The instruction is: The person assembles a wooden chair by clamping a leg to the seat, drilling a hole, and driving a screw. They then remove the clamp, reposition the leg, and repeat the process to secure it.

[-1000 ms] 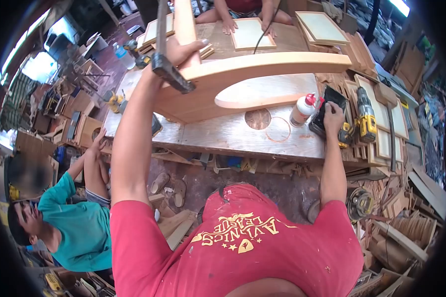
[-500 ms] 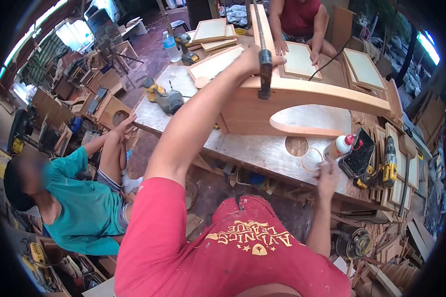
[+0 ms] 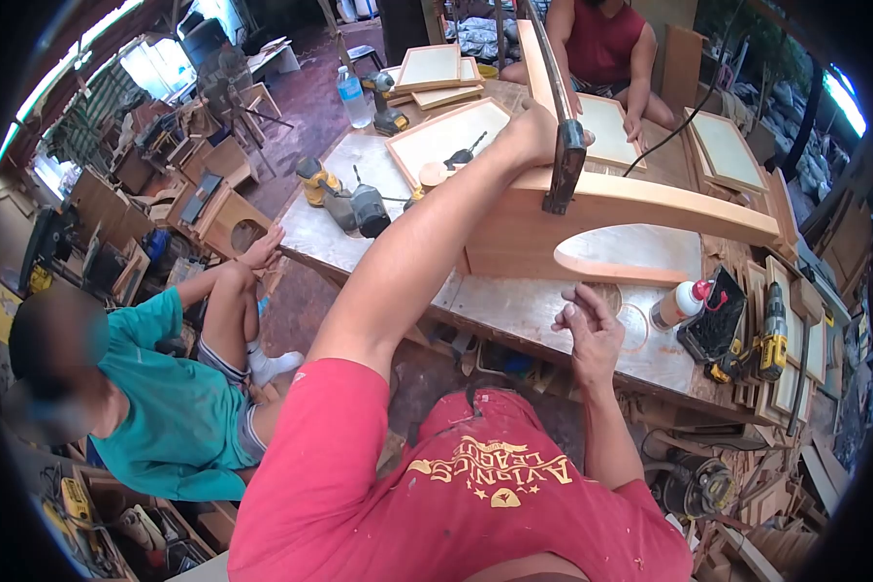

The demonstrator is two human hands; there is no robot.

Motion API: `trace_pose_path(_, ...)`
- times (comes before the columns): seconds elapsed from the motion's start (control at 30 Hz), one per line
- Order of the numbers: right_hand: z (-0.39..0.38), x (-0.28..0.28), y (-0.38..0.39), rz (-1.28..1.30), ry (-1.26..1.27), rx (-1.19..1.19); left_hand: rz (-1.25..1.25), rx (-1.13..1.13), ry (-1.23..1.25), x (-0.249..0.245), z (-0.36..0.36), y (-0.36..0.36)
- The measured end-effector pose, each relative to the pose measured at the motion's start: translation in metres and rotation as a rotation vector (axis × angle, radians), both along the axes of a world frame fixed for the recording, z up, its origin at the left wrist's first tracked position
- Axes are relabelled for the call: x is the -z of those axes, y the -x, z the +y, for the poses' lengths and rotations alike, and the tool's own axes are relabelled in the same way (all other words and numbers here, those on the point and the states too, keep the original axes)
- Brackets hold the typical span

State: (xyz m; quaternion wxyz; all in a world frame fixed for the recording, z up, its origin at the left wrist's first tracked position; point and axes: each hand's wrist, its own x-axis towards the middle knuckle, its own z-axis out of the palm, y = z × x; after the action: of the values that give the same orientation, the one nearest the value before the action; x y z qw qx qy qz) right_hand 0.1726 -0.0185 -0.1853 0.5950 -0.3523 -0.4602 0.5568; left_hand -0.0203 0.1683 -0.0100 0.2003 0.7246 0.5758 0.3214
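My left hand (image 3: 533, 138) is closed around the dark bar clamp (image 3: 565, 167), beside an upright pale board, and its fingertips are partly hidden behind the bar. The clamp stands against the curved wooden frame (image 3: 650, 197), which has a long rounded cut-out and rests on the bench. In front of the frame, over the bench's near edge, my right hand (image 3: 590, 335) is raised with fingers loosely apart and nothing in them. A white bottle with a red cap (image 3: 682, 303) stands to its right.
Drills (image 3: 344, 199) lie left of the frame; another drill (image 3: 773, 335) is at the right, beside a black tray (image 3: 713, 325). Framed panels (image 3: 727, 145) lie on the bench (image 3: 436, 291). A person in teal (image 3: 165, 388) sits at left; another in red (image 3: 606, 44) is across the bench.
My right hand has moved left, away from the bottle, and its fingers show more clearly. My left hand stays at the clamp. The whole view has shifted slightly.
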Motion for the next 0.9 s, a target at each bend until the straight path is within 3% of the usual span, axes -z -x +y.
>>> trace_pose_path(0.17, 0.013, -0.035, 0.011, -0.253, -0.311, 0.059, -0.048, 0.047, 0.061, -0.014, -0.017, -0.003)
trace_pose_path(0.27, 0.031, -0.045, 0.013, -0.306, -0.512, 0.118, -0.051, -0.043, 0.115, -0.013, -0.013, -0.007)
trace_pose_path(0.3, 0.035, -0.050, 0.018, -0.299, -0.555, 0.133, -0.066, -0.052, -0.076, -0.007, -0.016, -0.009)
trace_pose_path(0.33, 0.038, -0.054, 0.021, -0.291, -0.599, 0.141, -0.068, -0.045, -0.033, -0.005, -0.014, -0.007)
trace_pose_path(0.53, 0.057, -0.065, 0.027, -0.271, -0.648, 0.190, -0.095, 0.013, 0.093, -0.011, -0.012, -0.009)
trace_pose_path(0.9, 0.075, -0.070, 0.034, -0.314, -0.749, 0.304, -0.090, 0.019, 0.058, -0.005, -0.010, -0.005)
